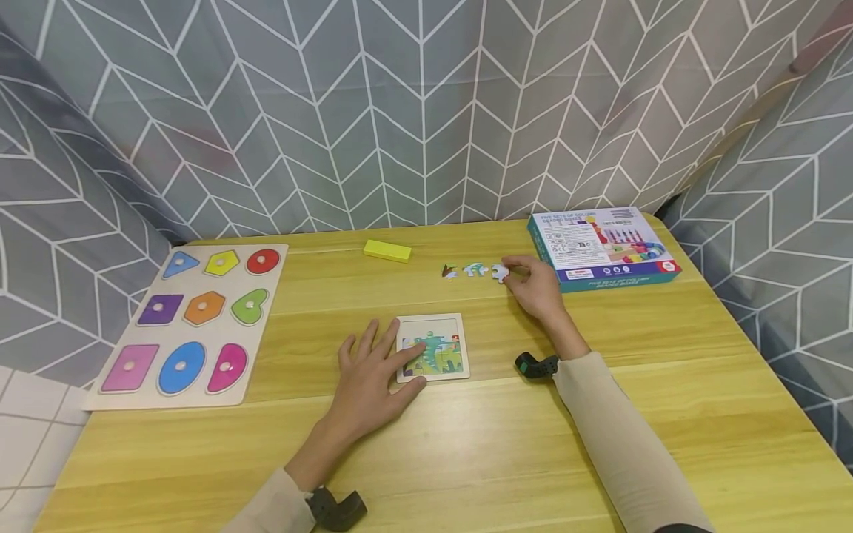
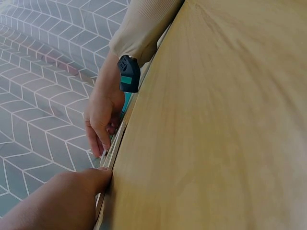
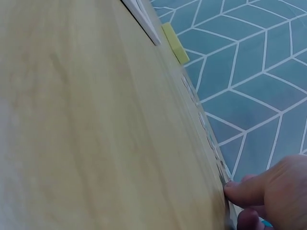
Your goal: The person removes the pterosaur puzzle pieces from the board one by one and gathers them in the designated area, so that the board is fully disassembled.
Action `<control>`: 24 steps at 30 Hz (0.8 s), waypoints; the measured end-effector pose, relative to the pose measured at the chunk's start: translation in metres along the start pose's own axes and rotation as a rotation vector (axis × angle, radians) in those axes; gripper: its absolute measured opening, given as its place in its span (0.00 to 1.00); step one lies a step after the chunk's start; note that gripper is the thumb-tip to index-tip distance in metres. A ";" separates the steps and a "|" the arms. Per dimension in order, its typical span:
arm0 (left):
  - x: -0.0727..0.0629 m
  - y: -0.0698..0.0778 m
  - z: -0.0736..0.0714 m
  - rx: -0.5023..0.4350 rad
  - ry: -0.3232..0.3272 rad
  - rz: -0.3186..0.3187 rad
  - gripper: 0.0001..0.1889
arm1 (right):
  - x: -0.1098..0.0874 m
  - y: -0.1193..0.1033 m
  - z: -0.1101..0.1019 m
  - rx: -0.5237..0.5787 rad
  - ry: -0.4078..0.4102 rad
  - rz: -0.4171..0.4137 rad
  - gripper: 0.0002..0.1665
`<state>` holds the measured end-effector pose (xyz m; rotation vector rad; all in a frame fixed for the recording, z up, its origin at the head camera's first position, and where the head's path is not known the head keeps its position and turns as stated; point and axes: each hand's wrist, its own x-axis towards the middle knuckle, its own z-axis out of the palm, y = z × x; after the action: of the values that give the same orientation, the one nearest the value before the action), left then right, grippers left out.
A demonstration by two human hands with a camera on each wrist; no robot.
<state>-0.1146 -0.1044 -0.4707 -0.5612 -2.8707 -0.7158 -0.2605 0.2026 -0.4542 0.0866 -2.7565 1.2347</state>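
Note:
My left hand rests at the left side of a small square jigsaw puzzle, its fingers spread and the index fingertip over the picture. The puzzle shows a green dinosaur inside a pale wooden frame, and its upper part is a plain light area. Farther back, my right hand pinches a pale jigsaw piece at the right end of a short row. Beside it lie a green-and-white piece and a brown-and-green piece. In the right wrist view the thumb partly hides the pinched piece.
A shape board with several knobbed, coloured shapes lies at the left. A yellow block is near the back edge. Right of my right hand sits a bead toy box. Patterned grey curtain hangs behind the wooden table.

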 end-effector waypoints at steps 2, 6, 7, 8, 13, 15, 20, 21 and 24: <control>0.000 0.000 0.000 0.000 0.000 0.001 0.27 | 0.000 0.000 -0.001 0.008 0.003 0.006 0.20; 0.001 0.000 0.000 0.001 0.003 0.002 0.27 | 0.001 0.001 -0.001 0.015 0.008 0.010 0.19; 0.001 0.000 0.000 0.003 0.003 0.003 0.27 | 0.001 0.001 -0.001 0.013 0.010 0.011 0.19; 0.001 0.000 0.001 0.004 0.003 0.003 0.27 | 0.001 0.001 -0.001 0.014 0.012 0.011 0.19; 0.001 0.000 0.001 0.008 0.002 0.005 0.27 | 0.001 0.003 -0.001 0.009 0.028 0.011 0.21; 0.001 0.001 0.001 0.006 0.003 0.005 0.27 | 0.000 0.003 -0.001 0.016 0.038 0.015 0.22; 0.000 0.001 0.001 0.000 0.001 0.000 0.27 | -0.001 0.001 -0.001 -0.035 0.023 -0.011 0.24; 0.000 0.001 0.001 -0.001 -0.001 -0.001 0.27 | -0.001 0.001 -0.002 -0.056 0.017 -0.021 0.25; 0.000 0.000 0.001 -0.003 -0.002 -0.004 0.27 | -0.001 -0.001 -0.002 -0.132 0.005 -0.060 0.25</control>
<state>-0.1144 -0.1036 -0.4714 -0.5570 -2.8735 -0.7212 -0.2596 0.2034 -0.4527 0.1521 -2.7998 1.0346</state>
